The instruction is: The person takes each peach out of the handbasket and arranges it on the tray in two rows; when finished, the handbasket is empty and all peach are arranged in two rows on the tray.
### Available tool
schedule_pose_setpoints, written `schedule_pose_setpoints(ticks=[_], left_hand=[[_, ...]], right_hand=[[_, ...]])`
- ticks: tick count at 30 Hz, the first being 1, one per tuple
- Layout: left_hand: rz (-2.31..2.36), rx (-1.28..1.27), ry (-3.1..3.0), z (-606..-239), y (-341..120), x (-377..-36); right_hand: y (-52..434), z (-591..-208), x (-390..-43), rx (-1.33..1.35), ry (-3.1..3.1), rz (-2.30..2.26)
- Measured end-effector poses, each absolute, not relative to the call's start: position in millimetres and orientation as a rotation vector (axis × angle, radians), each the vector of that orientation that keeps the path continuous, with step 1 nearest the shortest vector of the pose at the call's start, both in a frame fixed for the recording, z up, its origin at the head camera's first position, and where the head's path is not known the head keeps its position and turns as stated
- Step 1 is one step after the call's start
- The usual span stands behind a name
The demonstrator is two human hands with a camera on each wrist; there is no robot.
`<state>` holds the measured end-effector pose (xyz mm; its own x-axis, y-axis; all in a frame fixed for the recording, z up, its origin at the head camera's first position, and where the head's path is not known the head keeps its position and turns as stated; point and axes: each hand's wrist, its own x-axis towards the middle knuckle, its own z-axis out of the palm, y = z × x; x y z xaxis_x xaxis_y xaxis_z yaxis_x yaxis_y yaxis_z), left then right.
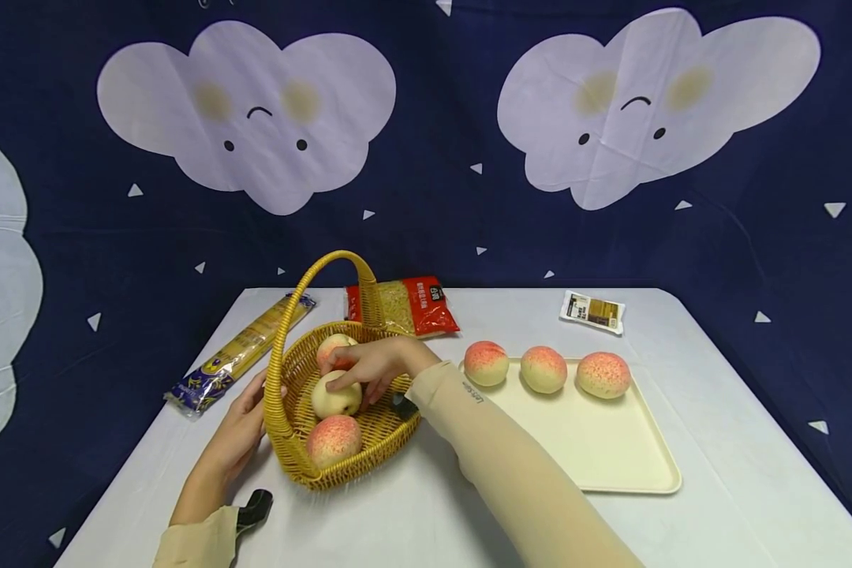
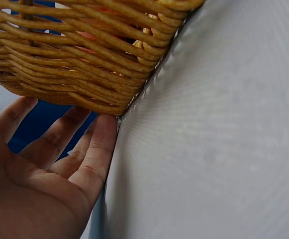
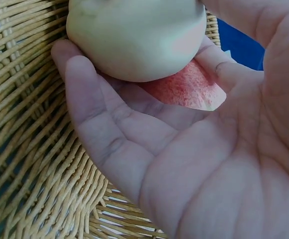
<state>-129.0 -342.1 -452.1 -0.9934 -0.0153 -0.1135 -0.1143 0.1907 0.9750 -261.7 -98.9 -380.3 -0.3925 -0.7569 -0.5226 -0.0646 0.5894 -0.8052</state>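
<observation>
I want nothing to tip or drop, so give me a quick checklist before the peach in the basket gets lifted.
1. Right hand has fingers round the middle peach: ok.
2. Grip firm enough to lift: cannot tell.
3. Left hand steadies the basket with straight fingers at its wall: ok.
4. Basket flat on the table: ok.
5. Tray has bare room in front of its three peaches: ok.
6. Handle out of the lift path: cannot tell.
</observation>
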Motion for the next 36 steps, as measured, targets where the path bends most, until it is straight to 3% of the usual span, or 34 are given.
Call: schedule_pose_setpoints(ticks=[36], left_hand=[[1.918, -0.116, 2.406, -451, -342, -128]], right_hand=[[-69, -362, -263, -0.757, 1.903, -0.898]])
